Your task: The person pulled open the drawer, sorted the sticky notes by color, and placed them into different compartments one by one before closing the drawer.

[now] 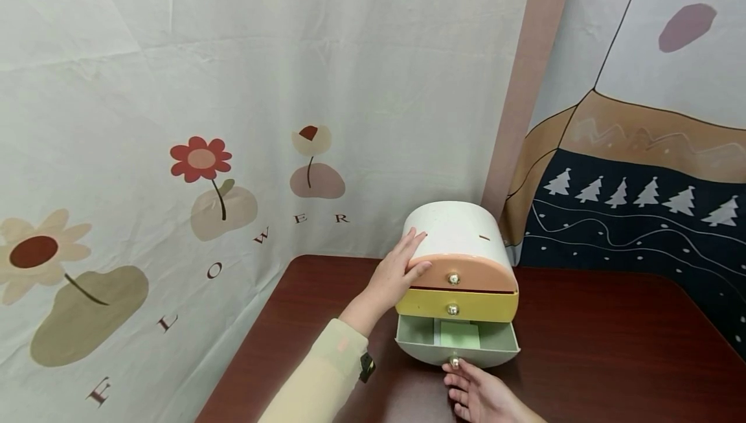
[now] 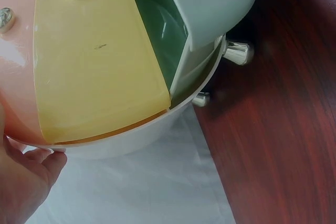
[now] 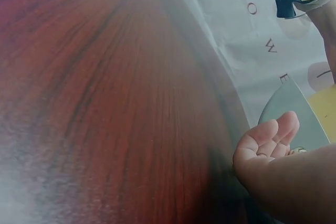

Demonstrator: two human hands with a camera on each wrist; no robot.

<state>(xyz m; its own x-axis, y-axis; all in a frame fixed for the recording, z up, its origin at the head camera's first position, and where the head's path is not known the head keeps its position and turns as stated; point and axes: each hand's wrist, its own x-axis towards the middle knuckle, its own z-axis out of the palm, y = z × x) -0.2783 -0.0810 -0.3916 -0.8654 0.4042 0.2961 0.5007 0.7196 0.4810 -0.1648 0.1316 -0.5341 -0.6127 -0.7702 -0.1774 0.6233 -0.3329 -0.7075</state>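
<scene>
A small rounded white cabinet (image 1: 454, 225) stands on the table with three drawers: orange (image 1: 431, 273), yellow (image 1: 422, 304) and green (image 1: 408, 345). The green bottom drawer is pulled out, and a light green paper-like piece (image 1: 460, 334) lies inside it. The upper two drawers are closed. My left hand (image 1: 396, 271) rests against the cabinet's upper left side with fingers spread; the left wrist view shows its fingertips at the rim. With thumb and finger, my right hand (image 1: 480, 394) pinches the drawer knob (image 1: 455, 362) of the green drawer.
The dark red wooden table (image 1: 594, 332) extends to both sides of the cabinet. Behind it hangs a pale curtain (image 1: 373, 86) with printed flowers and letters, and at the right a cloth (image 1: 629, 216) with white trees. Short metallic feet (image 2: 239, 53) support the cabinet.
</scene>
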